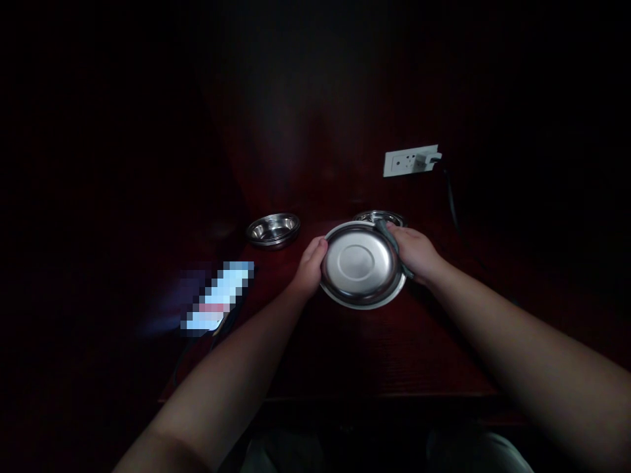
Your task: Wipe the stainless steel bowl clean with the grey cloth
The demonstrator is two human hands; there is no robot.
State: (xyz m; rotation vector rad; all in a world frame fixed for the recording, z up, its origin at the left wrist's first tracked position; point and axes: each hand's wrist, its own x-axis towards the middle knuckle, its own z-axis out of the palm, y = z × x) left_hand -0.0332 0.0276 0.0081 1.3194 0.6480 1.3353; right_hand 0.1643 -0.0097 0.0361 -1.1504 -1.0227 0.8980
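Observation:
A shiny metal dish (357, 263) is held up above the table, its flat underside turned toward me. My left hand (311, 266) grips its left rim, thumb on the near face and the other fingers hidden behind. On the right side, my right hand (414, 253) is closed around a dark cloth (389, 240) that lies against the dish's rim. Behind the held dish, another metal dish (379, 215) shows partly. Stacked metal dishes (273, 230) sit on the table to the left, beyond my left hand.
A lit phone (219, 299) with a blurred screen lies at the table's left side. On the wall at the back right is a white socket plate (401, 161) with a plug (428, 159) and a dark cable (451, 197). The dark red table (365, 361) ends near my lap.

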